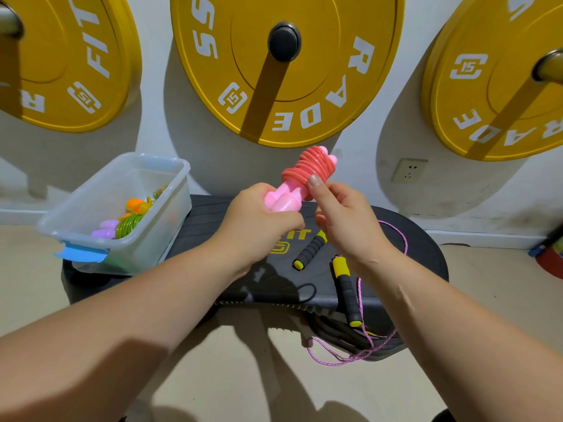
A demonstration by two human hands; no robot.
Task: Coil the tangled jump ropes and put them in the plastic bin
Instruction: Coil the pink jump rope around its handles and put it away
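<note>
My left hand (259, 220) grips the lower ends of two pink jump rope handles (285, 197), held together and tilted up to the right. A red rope (307, 167) is coiled tightly around their upper half. My right hand (344, 220) pinches the coil with its thumb at the lower edge of the windings. The clear plastic bin (179, 190) with blue clips stands to the left on a black step platform (426, 254); it holds a green coiled rope (129, 225) with purple handles and an orange one. A pink cord rope (359, 300) with black-and-yellow handles lies loose on the platform.
Three yellow weight plates (320, 95) hang on the white wall behind. A wall socket (409, 170) sits at the right. A thin black cord (307, 292) loops on the platform's front edge. Beige floor surrounds the platform; a red and blue object (548, 257) lies at far right.
</note>
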